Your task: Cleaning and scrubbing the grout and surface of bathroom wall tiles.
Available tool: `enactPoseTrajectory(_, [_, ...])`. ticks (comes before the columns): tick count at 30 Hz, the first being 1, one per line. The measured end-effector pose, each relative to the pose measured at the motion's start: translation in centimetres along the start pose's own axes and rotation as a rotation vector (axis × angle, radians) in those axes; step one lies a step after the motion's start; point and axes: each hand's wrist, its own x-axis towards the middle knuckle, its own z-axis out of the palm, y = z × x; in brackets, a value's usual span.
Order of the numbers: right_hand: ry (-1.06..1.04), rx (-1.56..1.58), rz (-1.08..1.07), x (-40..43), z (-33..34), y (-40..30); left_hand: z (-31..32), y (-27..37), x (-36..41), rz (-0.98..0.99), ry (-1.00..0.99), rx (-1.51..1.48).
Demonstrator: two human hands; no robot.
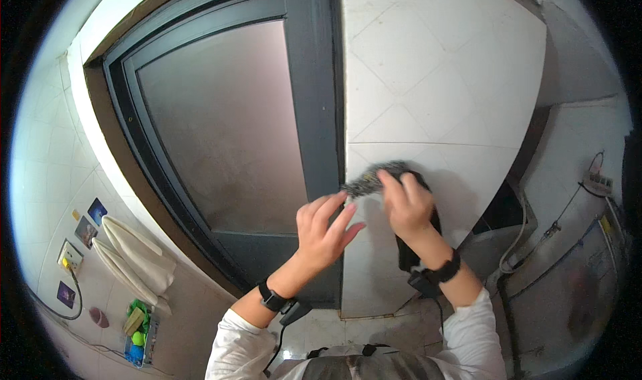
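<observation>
A blurred black-and-grey speckled fabric piece (373, 178) is held up in front of the white tiled wall. My right hand (409, 207) pinches it near its right end, thumb and fingers closed on it. Black fabric (409, 252) hangs down behind that hand and wrist; whether it is one piece with the speckled part, I cannot tell. My left hand (323, 229) is at the other end, fingers spread and thumb apart. One of its fingertips appears to touch the fabric's left tip. Both wrists wear black straps with small cabled devices.
A dark-framed door (318, 129) with a frosted pane stands left of the tiled wall (441, 79). White towels (135, 259), a wall socket (70, 257) and a small basket (150, 342) are on the left wall. Hoses and cables (521, 239) run along the right.
</observation>
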Motion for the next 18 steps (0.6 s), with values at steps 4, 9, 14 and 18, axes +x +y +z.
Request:
enactPoseTrajectory(4, [-0.034,0.015,-0.073,-1.2,2.8,-0.8,2.3,-0.9,1.0,-0.029,-0.175,0.225])
enactPoseTrajectory(9, [-0.022,-0.023,-0.137,-1.1,2.8,1.1,3.8,-2.2,2.0,0.000,-0.071,0.194])
enactPoseTrajectory(14, [0.113,-0.050,-0.129,10.0,2.1,3.0,2.2,-5.4,12.8,0.087,0.125,0.218])
enactPoseTrajectory(18, [0.197,0.021,-0.132,16.9,2.0,4.0,2.1,-6.7,18.2,0.061,0.271,0.293])
